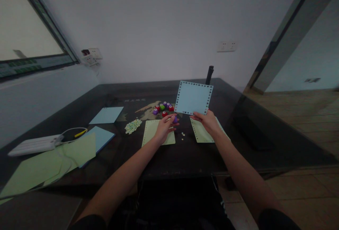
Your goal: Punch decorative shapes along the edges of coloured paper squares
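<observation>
Blue card (194, 97) is hovering above the table (185, 159), the right hand (206, 119) pinching its lower edge, the left hand (164, 127) holding 1 purple punch (175, 119); likely light and bendable, it is favouring edge grips.

Everyday room, either home or small office

A dark table (185, 159) stands against a pale wall (159, 29) fitted with sockets (224, 47). A dark-framed window (26, 25) slants at the left, a white power strip (34, 145) lies on the table, and a light brown floor (299, 110) spreads at the right. Home or office, the furnishings do not settle.
</observation>
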`<state>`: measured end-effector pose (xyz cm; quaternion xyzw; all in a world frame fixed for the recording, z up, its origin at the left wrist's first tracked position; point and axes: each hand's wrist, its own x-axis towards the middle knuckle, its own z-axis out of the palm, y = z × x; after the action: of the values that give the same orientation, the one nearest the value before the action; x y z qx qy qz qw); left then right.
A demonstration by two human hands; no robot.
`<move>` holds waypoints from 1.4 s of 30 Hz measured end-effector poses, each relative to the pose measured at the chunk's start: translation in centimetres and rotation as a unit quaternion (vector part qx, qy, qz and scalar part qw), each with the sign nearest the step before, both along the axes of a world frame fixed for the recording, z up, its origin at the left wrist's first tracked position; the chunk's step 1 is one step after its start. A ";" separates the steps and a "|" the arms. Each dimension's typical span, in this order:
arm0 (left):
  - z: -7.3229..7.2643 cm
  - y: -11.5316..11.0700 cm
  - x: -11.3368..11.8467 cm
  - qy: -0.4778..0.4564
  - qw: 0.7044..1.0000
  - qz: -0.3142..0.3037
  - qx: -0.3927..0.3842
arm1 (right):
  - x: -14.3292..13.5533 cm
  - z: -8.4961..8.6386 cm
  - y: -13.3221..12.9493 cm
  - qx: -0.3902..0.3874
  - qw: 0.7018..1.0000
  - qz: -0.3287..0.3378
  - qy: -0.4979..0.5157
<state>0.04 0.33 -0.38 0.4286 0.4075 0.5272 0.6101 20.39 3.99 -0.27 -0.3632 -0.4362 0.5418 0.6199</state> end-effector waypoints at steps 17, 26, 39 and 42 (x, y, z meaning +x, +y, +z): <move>0.8 -0.9 0.8 0.024 1.000 -0.001 -0.012 | -0.9 0.0 -0.4 -0.006 0.999 -0.034 -0.005; 0.7 -1.0 1.2 -0.015 1.000 -0.010 0.010 | -1.2 0.4 -0.6 -0.006 0.999 -0.026 -0.030; 0.5 -0.8 1.3 -0.038 0.999 -0.009 0.031 | -1.4 0.4 -0.9 0.003 0.996 -0.008 -0.084; 0.5 -0.8 1.2 -0.038 0.999 -0.007 0.031 | -1.4 0.3 -0.8 0.001 0.996 -0.012 -0.087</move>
<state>1.28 -0.45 0.16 0.4301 0.3646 0.5515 0.6148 19.03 3.21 0.06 -0.4135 -0.4847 0.4997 0.5868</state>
